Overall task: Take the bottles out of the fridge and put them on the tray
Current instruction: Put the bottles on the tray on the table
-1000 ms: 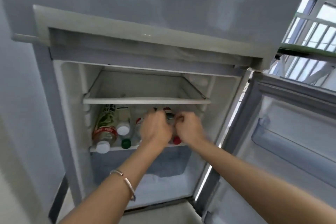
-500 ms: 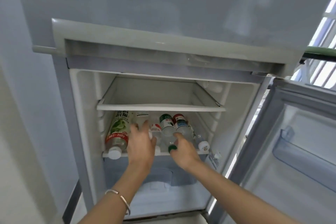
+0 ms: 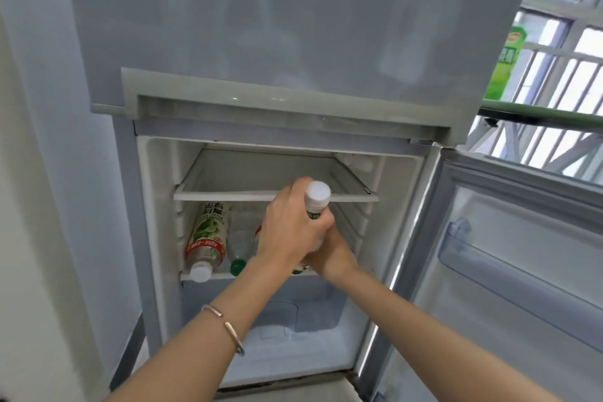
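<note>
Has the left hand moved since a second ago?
Yes. The left hand has risen from the lower shelf to the upper shelf, gripping a white-capped bottle.

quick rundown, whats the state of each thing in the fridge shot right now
fridge door: open
upper shelf: bare
white-capped bottle: held upright in left hand
right hand: low behind it, grip hidden
green-label bottle: lying on lower shelf
green-capped bottle: lying beside it
</note>
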A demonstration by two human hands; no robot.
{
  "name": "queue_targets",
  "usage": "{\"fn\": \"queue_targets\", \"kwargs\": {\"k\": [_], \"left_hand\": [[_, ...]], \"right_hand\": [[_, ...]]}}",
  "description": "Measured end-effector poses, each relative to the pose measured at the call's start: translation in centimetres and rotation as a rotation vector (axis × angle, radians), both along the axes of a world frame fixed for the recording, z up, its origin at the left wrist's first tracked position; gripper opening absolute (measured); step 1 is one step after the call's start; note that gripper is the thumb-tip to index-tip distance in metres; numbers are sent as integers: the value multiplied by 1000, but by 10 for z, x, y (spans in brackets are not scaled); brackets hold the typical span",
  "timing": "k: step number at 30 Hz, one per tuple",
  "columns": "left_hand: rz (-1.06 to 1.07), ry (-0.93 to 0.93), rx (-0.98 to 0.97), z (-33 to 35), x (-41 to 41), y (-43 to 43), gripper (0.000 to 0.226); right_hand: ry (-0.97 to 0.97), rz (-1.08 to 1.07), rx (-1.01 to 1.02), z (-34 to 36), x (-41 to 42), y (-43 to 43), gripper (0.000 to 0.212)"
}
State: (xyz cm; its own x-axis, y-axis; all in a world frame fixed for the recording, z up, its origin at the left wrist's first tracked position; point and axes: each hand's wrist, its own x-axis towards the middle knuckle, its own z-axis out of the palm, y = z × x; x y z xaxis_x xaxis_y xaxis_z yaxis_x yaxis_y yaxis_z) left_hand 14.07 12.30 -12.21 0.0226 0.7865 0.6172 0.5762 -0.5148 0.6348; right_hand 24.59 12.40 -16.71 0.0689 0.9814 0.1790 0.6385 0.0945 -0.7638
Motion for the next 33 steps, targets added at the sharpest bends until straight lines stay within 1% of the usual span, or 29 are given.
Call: {"fn": "queue_targets", "kwargs": {"k": [2,3,7,9,12,14,15,18,19,22,24,26,27,28,30,31,33], "left_hand": [[-119,-37,11,16,1,-7,39],[-179,-48,18,24,1,-12,37],[-373,-72,56,69,18,-32,42],[-458,-103,64,96,33,-43,46],[-613,-232,12,133,53,-58,46],[-743,-345,-23,154,61,-63,33],[-778,-373,-20,162,67,-66,28],[-802,-365,2,169,84,-68,30],[-846,-378,-15,172,95,-70,31],[-957,-401,-33,178,130,-76,36],[-991,-399,4,188,155,-79,43],[-998,-376,33,204,185,-80,41],[-973,-347,38,213,204,-78,43],[-944,-315,45,221,219,-75,52],[-869,-213,38,231,249,-63,60],[-805,-141,21,232,263,-53,62],[-657,52,-19,231,288,-33,58]], "right_hand": [[58,-7,25,9,9,-12,81],[83,-8,40,13,12,-20,82],[244,-56,175,38,26,-59,74],[330,-86,278,56,32,-80,64],[354,-162,437,85,44,-102,49],[370,-212,517,105,53,-111,47],[381,-243,554,116,62,-114,46],[398,-320,657,153,84,-123,41],[386,-359,710,168,94,-127,41],[329,-461,792,218,123,-136,50],[308,-497,776,251,146,-135,62],[227,-561,754,282,173,-127,76],[175,-602,743,296,189,-121,79],[130,-633,727,308,202,-115,80],[115,-667,690,329,234,-100,72],[107,-675,664,337,251,-92,68],[87,-691,576,346,289,-71,62]]}}
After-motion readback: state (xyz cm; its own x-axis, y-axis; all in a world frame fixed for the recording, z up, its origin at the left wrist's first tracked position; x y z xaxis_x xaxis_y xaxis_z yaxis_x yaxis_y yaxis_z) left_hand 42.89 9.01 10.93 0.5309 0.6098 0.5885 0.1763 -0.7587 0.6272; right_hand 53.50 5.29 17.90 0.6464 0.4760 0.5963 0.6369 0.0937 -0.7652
